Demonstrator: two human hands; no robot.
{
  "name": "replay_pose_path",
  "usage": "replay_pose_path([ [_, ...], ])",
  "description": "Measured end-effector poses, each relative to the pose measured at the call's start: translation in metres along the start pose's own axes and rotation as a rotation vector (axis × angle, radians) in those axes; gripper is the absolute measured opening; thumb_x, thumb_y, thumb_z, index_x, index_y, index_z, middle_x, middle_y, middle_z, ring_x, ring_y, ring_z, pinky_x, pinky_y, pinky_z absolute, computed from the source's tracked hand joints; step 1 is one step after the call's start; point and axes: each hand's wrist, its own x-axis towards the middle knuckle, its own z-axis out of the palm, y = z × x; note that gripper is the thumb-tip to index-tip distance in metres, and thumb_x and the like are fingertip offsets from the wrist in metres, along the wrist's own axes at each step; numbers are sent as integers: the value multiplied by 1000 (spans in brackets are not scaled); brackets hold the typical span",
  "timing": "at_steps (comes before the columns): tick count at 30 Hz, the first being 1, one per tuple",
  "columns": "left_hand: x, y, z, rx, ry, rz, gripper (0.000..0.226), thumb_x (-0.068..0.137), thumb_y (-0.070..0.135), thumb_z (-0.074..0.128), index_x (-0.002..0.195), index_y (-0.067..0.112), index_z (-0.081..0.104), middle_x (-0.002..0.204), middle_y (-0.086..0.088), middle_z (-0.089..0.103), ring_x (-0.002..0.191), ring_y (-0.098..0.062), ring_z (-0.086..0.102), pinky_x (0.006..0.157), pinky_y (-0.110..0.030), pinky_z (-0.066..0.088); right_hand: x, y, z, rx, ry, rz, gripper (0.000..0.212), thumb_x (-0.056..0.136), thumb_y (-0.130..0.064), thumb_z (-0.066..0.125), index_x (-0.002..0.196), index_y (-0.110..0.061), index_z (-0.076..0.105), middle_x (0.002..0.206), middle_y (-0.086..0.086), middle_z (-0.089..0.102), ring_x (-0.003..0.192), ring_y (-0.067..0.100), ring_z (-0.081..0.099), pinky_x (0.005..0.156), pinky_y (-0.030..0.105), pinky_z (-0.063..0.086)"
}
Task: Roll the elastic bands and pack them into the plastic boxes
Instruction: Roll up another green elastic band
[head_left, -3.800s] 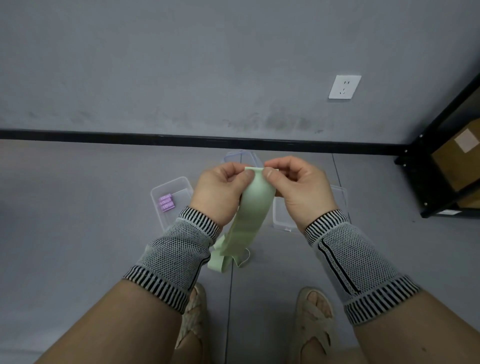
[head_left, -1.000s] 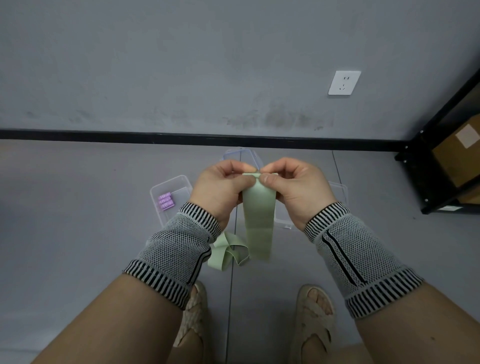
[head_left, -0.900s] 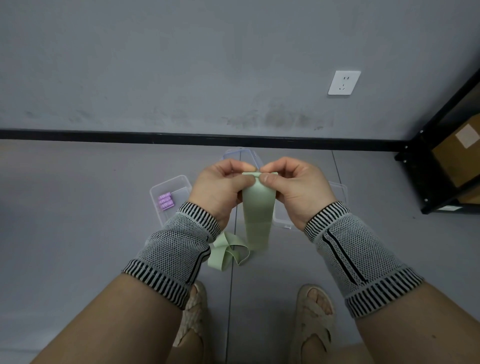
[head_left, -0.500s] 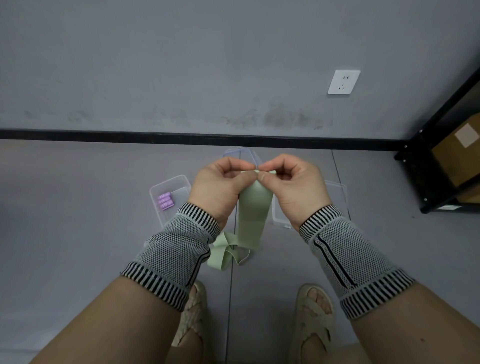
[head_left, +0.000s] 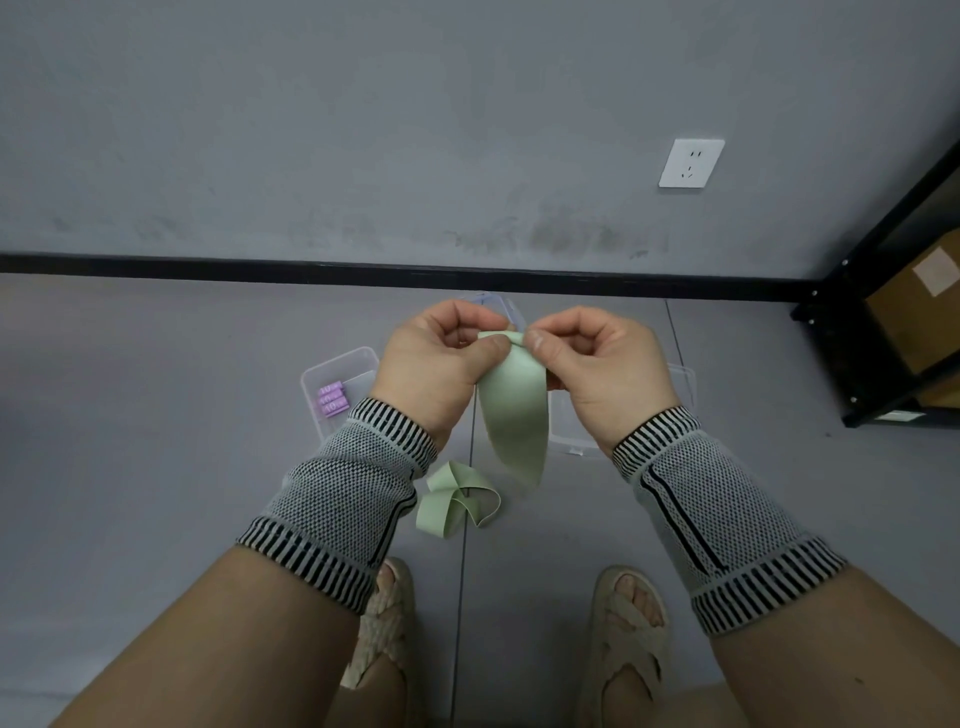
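Left hand (head_left: 431, 374) and right hand (head_left: 597, 369) raised side by side above grey floor (head_left: 156, 467), both pinched shut on top end of pale green elastic band (head_left: 517, 415). Thumbs and fingertips meeting at a small rolled edge at band's top; rest of band hanging straight down between wrists, lower end blurred. Second green band (head_left: 457, 501) loose on floor, twisted into loops, just below hanging one, near left wrist sleeve (head_left: 348, 499). Clear plastic box (head_left: 332, 364) on floor left of hands, purple rolls (head_left: 331, 401) marked 10 inside, stacked at its left side. Another clear box (head_left: 571, 441) partly hidden behind right hand; a third (head_left: 493, 304) behind fingers, contents not discernible. Sandalled feet (head_left: 623, 623) at bottom. Wall socket (head_left: 691, 162) upper right, black shelf (head_left: 883, 312) with cardboard carton at right edge.
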Motion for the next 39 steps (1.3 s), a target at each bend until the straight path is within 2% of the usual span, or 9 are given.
replay_pose_path([
  [4, 1, 1, 2, -41, -13, -42, 24, 81, -13, 58, 78, 10, 61, 77, -8, 65, 65, -15, 62, 65, -25, 52, 2, 2, -1, -36, 16, -32, 13, 83, -4, 69, 78, -16, 66, 81, 15, 70, 73, 22, 65, 74, 41, 57],
  [9, 2, 2, 2, -70, -22, -82, 23, 81, -14, 58, 82, 9, 61, 75, -3, 69, 66, -13, 65, 65, -23, 55, 3, 3, -1, -56, 12, -68, 18, 83, -1, 67, 78, -17, 65, 76, 8, 66, 73, 22, 62, 76, 44, 57],
  [14, 1, 5, 1, -44, -24, -158, 17, 82, -9, 61, 83, 8, 60, 77, -9, 65, 63, -16, 64, 62, -25, 57, 4, 5, -1, -75, 27, -88, 23, 83, 0, 66, 76, -22, 64, 72, 2, 63, 74, 21, 61, 77, 48, 57],
  [18, -1, 8, 0, 13, -32, -151, 18, 81, -7, 63, 79, 11, 59, 79, -15, 66, 62, -19, 65, 59, -27, 57, 5, 5, 0, -80, 31, -96, 24, 83, 0, 66, 76, -22, 64, 74, 0, 63, 74, 18, 62, 75, 40, 57],
  [21, -1, 9, -1, -10, -43, -134, 18, 81, -8, 61, 79, 10, 59, 78, -15, 65, 65, -20, 64, 63, -29, 56, 5, 5, 1, -87, 36, -103, 23, 83, -1, 67, 76, -22, 64, 72, -3, 63, 72, 13, 61, 71, 31, 55],
  [25, -2, 7, -2, -42, -49, -123, 14, 82, -4, 63, 78, 10, 60, 71, -9, 66, 65, -19, 63, 66, -29, 55, 5, 5, 1, -73, 31, -107, 23, 83, 1, 66, 76, -21, 64, 73, -2, 63, 71, 12, 60, 70, 29, 55],
  [31, 1, 4, -2, 47, 4, -66, 20, 82, -9, 61, 76, 11, 61, 58, 0, 62, 57, -13, 59, 61, -25, 50, 3, 3, 2, 4, -15, -88, 22, 83, 6, 64, 79, -16, 63, 72, -4, 63, 67, 4, 60, 66, 18, 50],
  [35, 1, 4, -3, 108, 17, -23, 22, 80, -7, 63, 74, 14, 62, 69, -7, 59, 67, -20, 56, 66, -30, 49, 4, 4, -1, 49, -25, -45, 14, 83, -5, 68, 89, -17, 65, 85, 7, 68, 79, 15, 67, 73, 29, 57],
  [39, 1, 2, -1, 149, 12, 6, 24, 79, -8, 64, 73, 15, 62, 74, -8, 64, 71, -21, 59, 76, -38, 52, 2, 2, 0, -25, -9, -27, 6, 83, -9, 70, 81, -14, 67, 79, 12, 71, 69, 15, 67, 67, 29, 58],
])
